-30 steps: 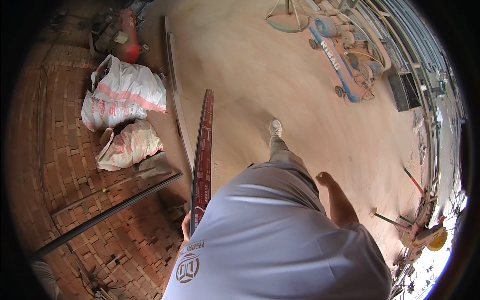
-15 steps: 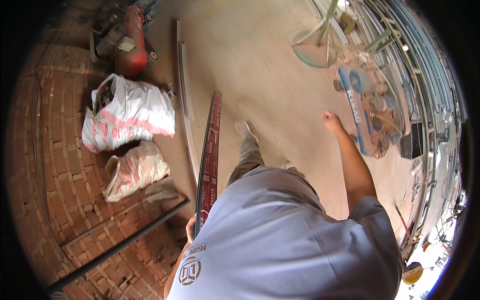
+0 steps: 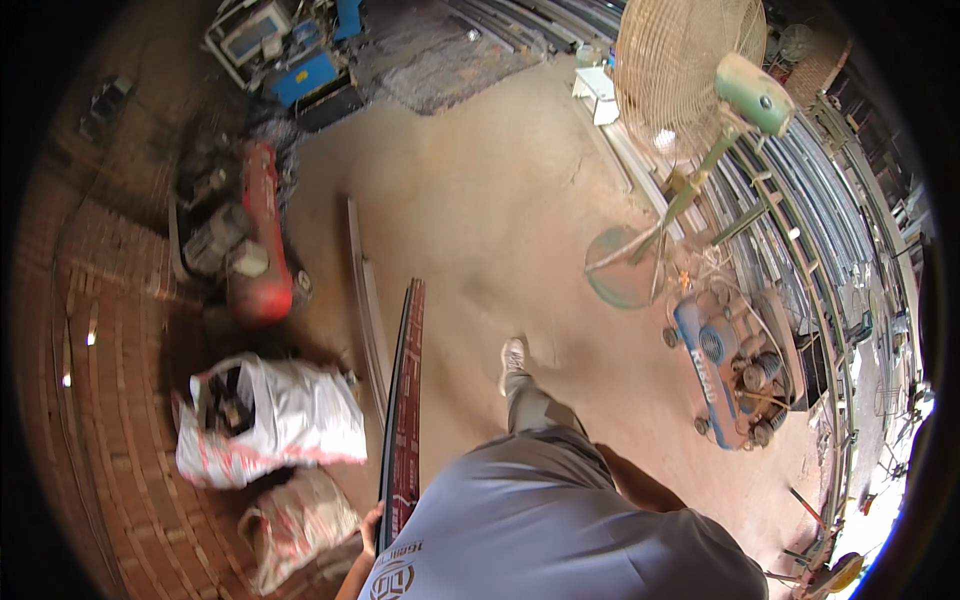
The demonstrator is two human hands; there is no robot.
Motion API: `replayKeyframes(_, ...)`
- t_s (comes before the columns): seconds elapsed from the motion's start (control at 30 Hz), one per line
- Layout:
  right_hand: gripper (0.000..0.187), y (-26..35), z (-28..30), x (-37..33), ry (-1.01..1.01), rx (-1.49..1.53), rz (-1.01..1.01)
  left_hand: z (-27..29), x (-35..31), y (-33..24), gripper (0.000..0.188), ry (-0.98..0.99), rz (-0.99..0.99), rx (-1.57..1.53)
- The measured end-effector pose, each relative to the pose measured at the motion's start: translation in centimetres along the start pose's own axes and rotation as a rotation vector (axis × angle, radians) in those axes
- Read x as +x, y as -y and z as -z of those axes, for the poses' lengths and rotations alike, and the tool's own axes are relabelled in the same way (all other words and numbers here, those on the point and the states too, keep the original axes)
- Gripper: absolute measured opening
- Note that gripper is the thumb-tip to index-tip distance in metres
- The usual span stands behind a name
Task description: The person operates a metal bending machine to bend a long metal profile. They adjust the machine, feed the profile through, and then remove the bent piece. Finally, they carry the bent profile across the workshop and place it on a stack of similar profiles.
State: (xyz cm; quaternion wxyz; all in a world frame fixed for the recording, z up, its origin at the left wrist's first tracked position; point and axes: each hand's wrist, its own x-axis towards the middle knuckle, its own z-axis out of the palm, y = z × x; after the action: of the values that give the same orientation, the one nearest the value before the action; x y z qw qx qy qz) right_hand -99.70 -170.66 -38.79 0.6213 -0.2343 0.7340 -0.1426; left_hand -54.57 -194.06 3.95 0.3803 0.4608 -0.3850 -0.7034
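Observation:
My left hand is closed on a long profile bar with a dark edge and red printed film along one face. The bar points forward along my left side, its far end above the floor. Only part of the left hand shows, with fingers at the bar's outer edge. Of my right arm, the forearm is visible beside my shirt; the right hand is hidden behind my body and leg.
At left stand a white sack, a smaller sack and a red compressor tank. Pale bars lie along the floor ahead. To the right are a blue compressor, a pedestal fan and racked metal profiles.
The view has moved forward and tilted up, bringing the fan head and far end of the room into sight. My right hand has swung down out of view. My left still grips the bar.

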Motion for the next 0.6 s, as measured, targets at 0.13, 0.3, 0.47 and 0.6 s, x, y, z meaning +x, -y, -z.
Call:
replayKeyframes(0.13,0.046,9.8,7.5,5.9,0.110,-0.502,0.124,-0.5,13.8,-2.9,0.034,0.009,0.167,-0.097)
replayKeyframes(0.3,0.036,33.0,23.2,14.5,-0.243,-0.704,0.223,-1.7,27.1,-9.1,0.031,0.005,0.334,-0.156)
replayKeyframes(0.47,0.037,56.7,38.4,16.8,-0.596,-0.208,0.423,-6.4,37.3,-15.0,0.030,-0.092,0.433,-0.276)
replayKeyframes(0.6,0.040,66.2,44.4,21.7,-0.613,0.051,0.560,-9.6,47.0,-17.1,0.029,-0.093,0.038,-0.103)
